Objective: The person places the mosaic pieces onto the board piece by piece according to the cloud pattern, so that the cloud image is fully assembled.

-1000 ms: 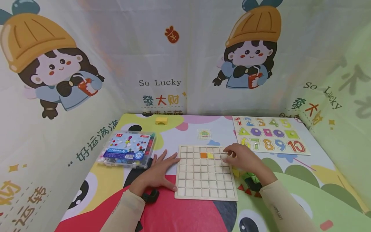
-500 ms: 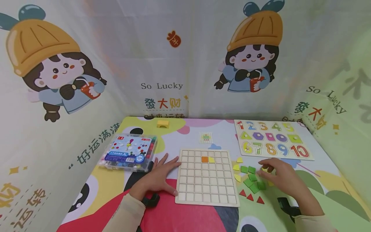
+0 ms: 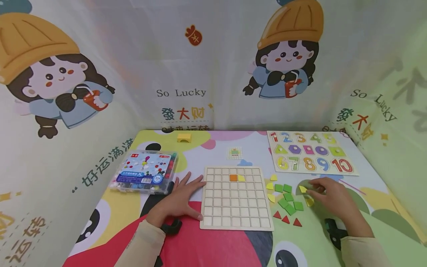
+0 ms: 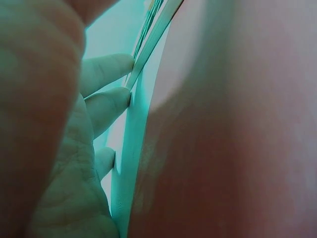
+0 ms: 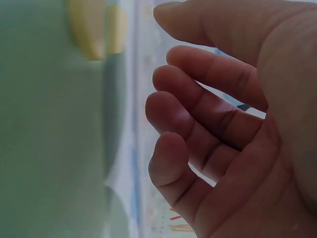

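**Right hand over loose yellow tiles, beside the grid board**

A person's right hand hovers at the right-hand edge of a scatter of small coloured tiles on the desk, fingertips reaching toward a yellow tile that lies just to the hand's left. A second yellow piece sits just below the fingers. The wooden grid board lies farther left again, with the green tiles and red triangles between it and the hand; two cells in its second row already carry an orange tile and a yellow one. The right hand is plainly the nearer of the two to the loose pieces.

Its grip is loosely curled: the right wrist view shows the fingers bent inward with open space in the palm and nothing held there. Whether the fingertips actually touch the yellow tile cannot be told from the head view.

The left hand lies flat on the desk, fingers spread and straight, its fingertips pressed against the board's left edge, bracing it. It holds nothing.

Behind, a clear plastic box of beads sits to the left, a number puzzle to the right, and a small pattern card just beyond the board.
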A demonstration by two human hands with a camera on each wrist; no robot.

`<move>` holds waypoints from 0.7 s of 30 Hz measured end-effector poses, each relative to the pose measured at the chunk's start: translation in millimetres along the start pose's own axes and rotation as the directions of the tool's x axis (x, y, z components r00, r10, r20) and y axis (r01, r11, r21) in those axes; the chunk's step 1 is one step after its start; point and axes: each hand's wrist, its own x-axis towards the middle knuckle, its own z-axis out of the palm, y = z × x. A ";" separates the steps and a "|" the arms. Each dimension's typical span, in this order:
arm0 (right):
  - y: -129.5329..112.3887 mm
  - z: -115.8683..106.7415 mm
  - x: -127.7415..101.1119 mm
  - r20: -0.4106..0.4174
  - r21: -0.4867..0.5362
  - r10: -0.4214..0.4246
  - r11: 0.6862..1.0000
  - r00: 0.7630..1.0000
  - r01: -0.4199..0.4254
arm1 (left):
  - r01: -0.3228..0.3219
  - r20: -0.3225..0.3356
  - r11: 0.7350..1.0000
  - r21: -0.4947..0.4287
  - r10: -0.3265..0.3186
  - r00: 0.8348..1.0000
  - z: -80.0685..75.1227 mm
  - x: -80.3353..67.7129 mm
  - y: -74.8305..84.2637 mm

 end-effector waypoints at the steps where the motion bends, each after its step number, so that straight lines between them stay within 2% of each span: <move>1: 1.0 1.7 1.2 0.018 0.001 0.007 1.000 1.000 -0.007 | -0.001 -0.001 1.000 -0.002 0.001 1.000 -0.5 -0.2 0.0; 7: 1.9 11.0 4.4 0.052 0.000 0.000 1.000 0.999 0.000 | -0.005 0.000 1.000 -0.004 0.005 1.000 -0.2 -0.7 -1.3; 14: 1.5 17.8 5.9 0.041 -0.012 -0.061 0.998 0.997 0.062 | -0.006 -0.002 1.000 -0.005 0.006 1.000 0.5 -0.5 -2.1; 21: 2.7 20.4 7.8 0.046 -0.035 -0.077 0.996 0.996 0.079 | -0.009 -0.006 1.000 -0.011 0.009 1.000 -0.4 -0.6 -1.7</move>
